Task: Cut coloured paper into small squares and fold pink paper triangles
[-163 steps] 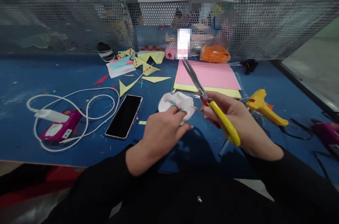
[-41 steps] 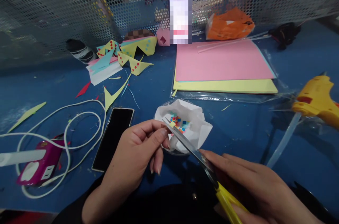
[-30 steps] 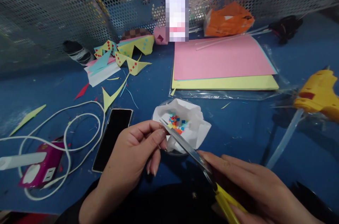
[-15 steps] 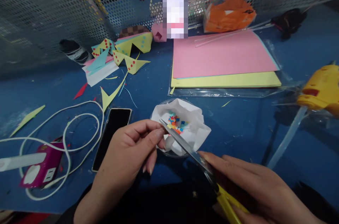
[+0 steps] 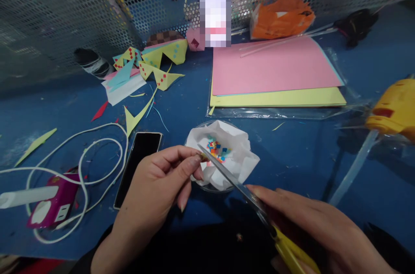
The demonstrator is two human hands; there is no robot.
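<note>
Far left on the blue desk (image 5: pixel 181 112): magenta box (image 5: pixel 56 202), then dark phone (image 5: pixel 139 166), partly behind the left hand (image 5: pixel 162 183). With that hand, pinching a small yellowish piece (image 5: pixel 203 157) between thumb and index; too little showing to name it surely. Reaching in from bottom left, back of hand up, with other fingers curled loosely below. To do well: grip the piece by its very edge, clear of steel, and turn it with the fingertips rather than swinging the wrist.

Mid-view: clear dish (image 5: pixel 218 190) with crumpled white paper (image 5: pixel 240 164) inside, tiny coloured bits (image 5: pixel 214 148) clustered in the middle. Piece held over the left side of the paper, so probably well placed for dropping offcuts inside; best not to bump the rim.

Right of that: grasping yellow-handled scissors (image 5: pixel 238 185) with the right hand (image 5: pixel 314 218), pointing up-left, tips just beside the left fingertips. Cannot tell if touching the piece, or how wide the blades stand. Coming from bottom right with a low wrist, fingers stretched forward near the pivot, handle grip mostly hidden. Advised: line up first, steady with those fingers, snip short near the tips, watch the left thumb.

Far right: yellow glue gun (image 5: pixel 394 109), well apart, untouched.
</note>
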